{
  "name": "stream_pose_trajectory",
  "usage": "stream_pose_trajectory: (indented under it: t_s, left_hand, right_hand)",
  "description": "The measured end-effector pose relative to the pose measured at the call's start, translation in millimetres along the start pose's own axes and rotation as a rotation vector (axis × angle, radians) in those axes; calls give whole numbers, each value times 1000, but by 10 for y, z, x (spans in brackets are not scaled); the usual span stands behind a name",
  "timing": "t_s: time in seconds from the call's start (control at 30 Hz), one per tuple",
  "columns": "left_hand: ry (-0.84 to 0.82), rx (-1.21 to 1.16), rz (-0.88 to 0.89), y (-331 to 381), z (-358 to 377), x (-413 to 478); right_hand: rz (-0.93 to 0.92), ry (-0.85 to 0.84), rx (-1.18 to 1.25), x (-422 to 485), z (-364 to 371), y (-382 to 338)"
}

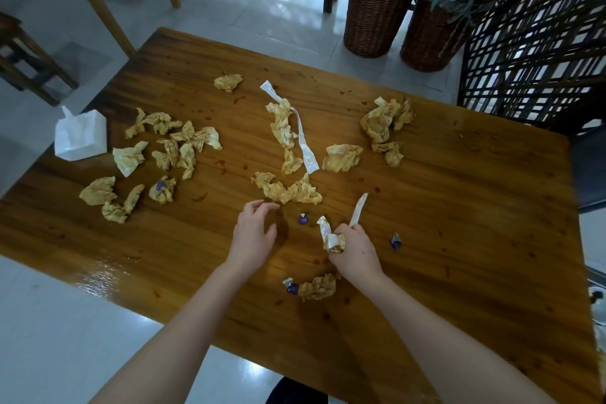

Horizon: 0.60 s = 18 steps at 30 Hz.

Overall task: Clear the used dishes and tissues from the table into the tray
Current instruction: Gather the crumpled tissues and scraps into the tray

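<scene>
Head view: looking down on a wooden table, honestly a mess, sauce spots all over.
Right hand: fingers curled tight round a crumpled tissue; a white paper strip pokes up out of the same fist.
Left hand: loose, fingers half curled, holding nothing, fingertips just short of the middle heap. Can't tell if it's touching the wood.
Middle heap: stained tissues bunched together, with more trailing away toward the far side beside a long white strip.
Left bunch: lots of crumpled tissues spread out, well apart from both hands.
Near-left bunch: a few more, close to the table's left edge.
Right bunch: a clump on the far right, with a single tissue between it and the long strip.
Far tissue: sits alone toward the far edge.
Near tissue: lies just beside the right wrist.
Purple wrappers: one between the hands, one right of the right hand, one touching the near tissue, one on a tissue at left.
Tissue pack: white, at the left edge, a sheet sticking out on top.
Background: two wicker baskets on the floor past the far edge, a dark lattice screen, wooden stools.
</scene>
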<state>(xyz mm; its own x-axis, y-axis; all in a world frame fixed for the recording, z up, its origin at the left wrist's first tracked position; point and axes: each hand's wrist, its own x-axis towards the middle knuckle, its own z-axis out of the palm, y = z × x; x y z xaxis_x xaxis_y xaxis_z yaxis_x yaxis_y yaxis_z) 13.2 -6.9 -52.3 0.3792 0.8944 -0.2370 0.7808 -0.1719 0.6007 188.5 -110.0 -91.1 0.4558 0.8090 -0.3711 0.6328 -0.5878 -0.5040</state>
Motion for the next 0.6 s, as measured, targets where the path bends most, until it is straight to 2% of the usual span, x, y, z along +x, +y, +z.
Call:
stream_pose_trajectory:
  t_s: [0.3,0.6]
  left_hand:
    - [-64,-17,105,447,216,44]
    - [-159,37,249,1171,735,-44]
  right_hand:
    - [4,86,25,-138,-407,340]
    - [69,218,50,-457,-963,1059]
